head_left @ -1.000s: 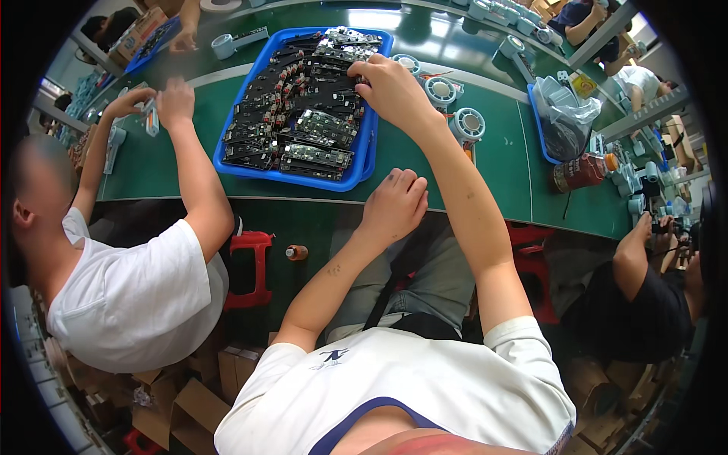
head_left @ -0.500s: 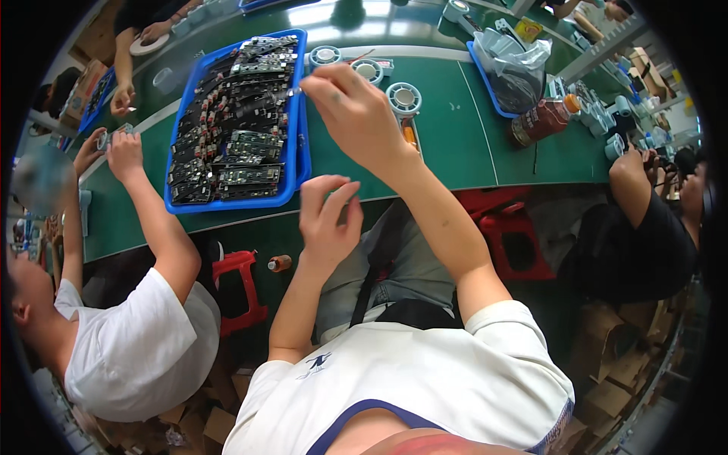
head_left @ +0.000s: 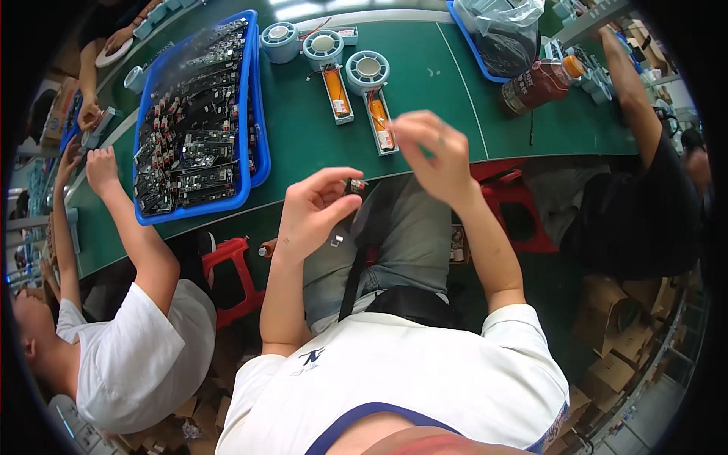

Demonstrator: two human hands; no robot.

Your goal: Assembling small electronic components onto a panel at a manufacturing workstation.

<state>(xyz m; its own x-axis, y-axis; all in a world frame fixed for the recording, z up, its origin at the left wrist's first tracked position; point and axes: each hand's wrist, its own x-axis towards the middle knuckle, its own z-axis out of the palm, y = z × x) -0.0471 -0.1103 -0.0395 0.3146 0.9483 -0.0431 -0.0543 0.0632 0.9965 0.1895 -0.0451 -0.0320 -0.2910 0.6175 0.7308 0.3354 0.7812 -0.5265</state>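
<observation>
My left hand, in front of the table edge and above my lap, pinches a small dark circuit board between thumb and fingers. Just below it shows a small shiny piece that I cannot make out. My right hand is open, its fingertips by the nearest handheld fan; whether they touch it is unclear. That fan has a pale blue round head and an opened handle with an orange battery inside. A second opened fan lies left of it, also showing an orange battery.
A blue tray heaped with circuit boards stands left on the green table. Another fan lies behind. At right are a bottle and a bagged tray. Co-workers sit on both sides; red stools stand below the table.
My right hand has moved from the tray's right edge rightward to the nearest fan. My left hand, empty before, now holds the small circuit board. The whole view has shifted somewhat.
</observation>
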